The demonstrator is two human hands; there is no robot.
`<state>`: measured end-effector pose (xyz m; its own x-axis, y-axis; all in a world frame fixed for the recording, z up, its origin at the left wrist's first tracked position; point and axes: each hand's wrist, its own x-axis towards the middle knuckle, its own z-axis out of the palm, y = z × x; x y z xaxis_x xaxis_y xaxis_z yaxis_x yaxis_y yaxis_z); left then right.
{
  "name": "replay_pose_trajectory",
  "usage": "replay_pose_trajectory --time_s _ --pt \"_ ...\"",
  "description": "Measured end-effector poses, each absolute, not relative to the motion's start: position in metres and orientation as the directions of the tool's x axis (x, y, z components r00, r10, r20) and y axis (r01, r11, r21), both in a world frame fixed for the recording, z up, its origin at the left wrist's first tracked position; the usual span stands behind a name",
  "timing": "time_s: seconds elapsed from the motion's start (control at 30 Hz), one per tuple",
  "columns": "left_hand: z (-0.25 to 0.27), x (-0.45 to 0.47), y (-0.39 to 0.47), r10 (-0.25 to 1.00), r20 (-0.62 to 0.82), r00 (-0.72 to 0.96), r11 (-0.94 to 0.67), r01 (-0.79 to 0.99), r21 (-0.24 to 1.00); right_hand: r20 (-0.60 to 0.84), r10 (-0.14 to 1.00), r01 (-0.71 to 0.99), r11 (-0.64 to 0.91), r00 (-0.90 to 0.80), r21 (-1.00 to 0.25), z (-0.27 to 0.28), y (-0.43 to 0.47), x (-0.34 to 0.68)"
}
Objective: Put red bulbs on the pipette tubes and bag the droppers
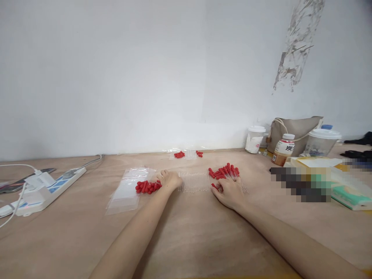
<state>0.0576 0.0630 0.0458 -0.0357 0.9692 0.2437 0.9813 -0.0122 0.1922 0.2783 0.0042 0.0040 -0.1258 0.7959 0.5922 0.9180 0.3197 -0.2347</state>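
A pile of red rubber bulbs [147, 187] lies on clear plastic zip bags [123, 193]. My left hand [169, 179] is beside the pile's right edge, its fingers loosely bent and apart over the table. A row of thin clear tubes [194, 183] lies between my two hands. My right hand [231, 192] is closed, with a red rubber bulb [216, 187] showing between thumb and forefinger; whether a tube is in it is hidden. Just behind that hand lie several droppers [228, 170], clear tubes with red bulbs on their ends.
Near the wall a clear bag [191, 155] has more red bulbs and tubes. A white power strip [52, 192] with chargers and a phone stands left. On the right are a lidded cup [255, 139], a bottle [283, 150], a grey bag [293, 131] and a tissue pack [350, 197].
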Motion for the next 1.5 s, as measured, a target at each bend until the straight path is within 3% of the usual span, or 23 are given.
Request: replay_pose_trajectory --time_s 0.13,0.27,0.33,0.5,0.67,1.0,1.5 --pt "0.055 0.050 0.038 0.945 0.324 0.047 -0.105 0.981 0.165 0.585 0.801 0.849 0.393 -0.128 -0.352 0.005 0.003 0.280" --pt "0.048 0.028 0.004 0.877 0.336 0.343 -0.407 0.902 0.142 0.520 0.836 0.601 0.510 -0.176 -0.616 0.014 0.003 0.275" --pt "0.038 0.018 -0.005 0.741 0.426 0.519 -0.622 0.770 0.144 0.517 0.830 0.511 0.543 -0.208 -0.666 0.020 0.003 0.268" --pt "0.016 0.012 -0.004 0.618 0.564 0.548 -0.736 0.656 0.170 0.529 0.774 0.490 0.631 -0.349 -0.601 0.029 0.000 0.242" --pt "0.015 0.015 -0.002 0.657 0.541 0.524 -0.714 0.662 0.226 0.559 0.740 0.396 0.673 -0.375 -0.625 0.015 -0.001 0.225" --pt "0.011 0.014 -0.002 0.614 0.552 0.564 -0.755 0.624 0.202 0.625 0.686 0.348 0.728 -0.373 -0.591 0.007 -0.007 0.222" --pt "0.010 0.016 -0.002 0.486 0.582 0.652 -0.842 0.528 0.111 0.657 0.638 0.416 0.766 -0.402 -0.490 -0.002 -0.002 0.224"
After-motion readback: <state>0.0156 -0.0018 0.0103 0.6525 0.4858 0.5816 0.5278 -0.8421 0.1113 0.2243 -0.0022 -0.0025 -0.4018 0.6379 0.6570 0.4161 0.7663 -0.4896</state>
